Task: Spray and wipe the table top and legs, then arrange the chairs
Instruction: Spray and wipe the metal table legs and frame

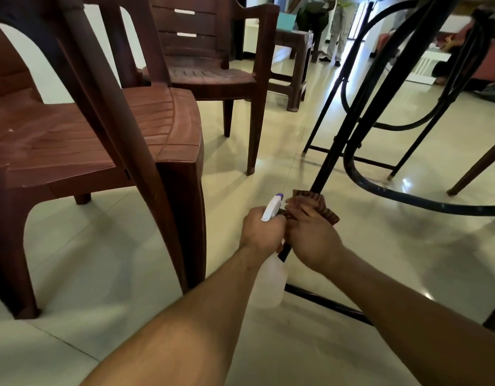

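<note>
Wiping bench leg (332, 154) was step in hand: right hand (310, 236) grip clamped cloth (322, 203) round it, left hand (261, 231) grip held spray bottle (271, 208) just beside it. Next probably needed sliding cloth along leg.

A strip of tiled floor (271, 151) lies open up the middle of the frame, between the near chair (87, 129) at left and the slanted black table leg (349, 115) at centre right. The far chair (212, 73) narrows the strip at upper centre. Right of the leg, a curved black hoop (407, 203) and a low floor bar (324, 300) block passage. At lower centre the left hand (264, 232) with the spray bottle (271, 210) and the right hand (310, 238) with the cloth (321, 207) crowd the leg.
</note>
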The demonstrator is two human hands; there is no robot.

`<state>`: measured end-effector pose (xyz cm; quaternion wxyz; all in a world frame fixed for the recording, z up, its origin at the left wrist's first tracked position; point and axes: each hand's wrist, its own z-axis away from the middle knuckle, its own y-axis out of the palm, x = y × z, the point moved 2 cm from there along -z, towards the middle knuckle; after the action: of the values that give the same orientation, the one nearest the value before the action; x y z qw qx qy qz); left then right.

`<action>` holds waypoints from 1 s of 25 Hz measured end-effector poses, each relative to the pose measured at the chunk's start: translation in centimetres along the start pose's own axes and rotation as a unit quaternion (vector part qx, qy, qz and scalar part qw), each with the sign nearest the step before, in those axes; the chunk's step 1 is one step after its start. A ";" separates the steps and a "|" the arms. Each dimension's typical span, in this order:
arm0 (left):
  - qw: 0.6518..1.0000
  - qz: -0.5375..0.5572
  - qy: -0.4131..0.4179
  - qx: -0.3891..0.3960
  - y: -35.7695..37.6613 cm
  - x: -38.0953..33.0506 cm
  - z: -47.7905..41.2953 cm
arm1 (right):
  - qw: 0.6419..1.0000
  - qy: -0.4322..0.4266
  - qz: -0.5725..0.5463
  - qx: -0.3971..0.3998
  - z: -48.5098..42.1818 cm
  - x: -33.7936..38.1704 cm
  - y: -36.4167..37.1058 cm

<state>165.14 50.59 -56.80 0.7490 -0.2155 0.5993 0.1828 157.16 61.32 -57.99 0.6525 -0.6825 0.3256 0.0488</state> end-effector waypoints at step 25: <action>0.986 -0.144 -0.063 0.056 -2.5 4.4 2.4 | 0.995 -0.085 0.010 0.057 2.9 4.0 5.0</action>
<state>169.35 49.82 -60.40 0.8146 -0.2453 0.5230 0.0524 158.77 62.78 -64.64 0.7151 -0.6346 0.2776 0.0944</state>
